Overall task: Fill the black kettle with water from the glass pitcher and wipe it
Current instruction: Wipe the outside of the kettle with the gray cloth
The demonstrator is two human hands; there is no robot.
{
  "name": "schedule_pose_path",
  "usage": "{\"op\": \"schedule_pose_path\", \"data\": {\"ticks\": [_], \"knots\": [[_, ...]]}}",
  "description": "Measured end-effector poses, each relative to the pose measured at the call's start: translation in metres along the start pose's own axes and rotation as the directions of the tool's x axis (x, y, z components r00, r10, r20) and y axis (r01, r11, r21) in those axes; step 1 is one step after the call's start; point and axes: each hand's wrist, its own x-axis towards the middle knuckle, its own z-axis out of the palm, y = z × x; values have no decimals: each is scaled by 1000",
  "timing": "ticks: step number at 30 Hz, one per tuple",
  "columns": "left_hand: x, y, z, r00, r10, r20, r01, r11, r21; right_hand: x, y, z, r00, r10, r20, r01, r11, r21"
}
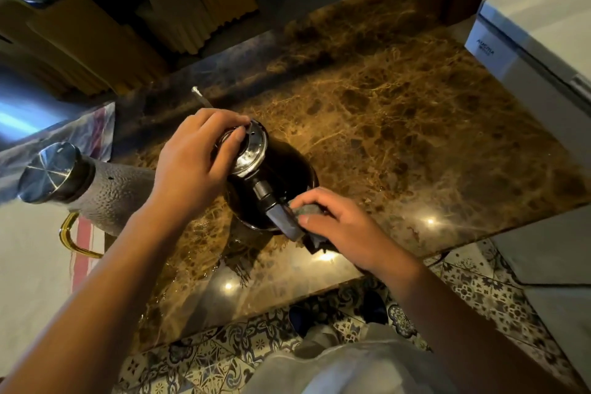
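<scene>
The black kettle [287,169] stands on the brown marble counter [415,137], with its handle pointing toward me. My left hand [195,163] rests on its shiny metal lid [251,150], fingers curled over the rim. My right hand [339,224] presses a dark grey cloth [308,211] against the kettle's handle [281,216]. The glass pitcher [105,192], textured, with a metal cap and a gold handle, stands to the left of the kettle, beside my left forearm.
A white appliance [537,41] stands at the right end of the counter. A striped cloth [83,233] lies under the pitcher. A thin metal rod [200,96] sticks up behind the kettle. Patterned floor tiles [479,291] show below the counter's front edge.
</scene>
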Motion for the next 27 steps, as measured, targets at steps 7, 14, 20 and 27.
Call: {"op": "schedule_pose_path", "data": {"ticks": [7, 14, 20, 27], "knots": [[-7, 3, 5, 999, 31, -33, -33, 998, -50, 6, -4, 7, 993, -116, 18, 117, 981, -157], [-7, 3, 8, 997, 24, -68, -33, 990, -137, 13, -10, -12, 980, -155, 124, 198, 829, -523], [-6, 1, 8, 998, 16, -59, -30, 972, -234, 16, -18, -32, 888, -80, -453, 78, 997, -23], [-3, -1, 8, 999, 40, -29, -47, 949, -311, 94, -28, -30, 868, -94, -488, 139, 989, 56]]}}
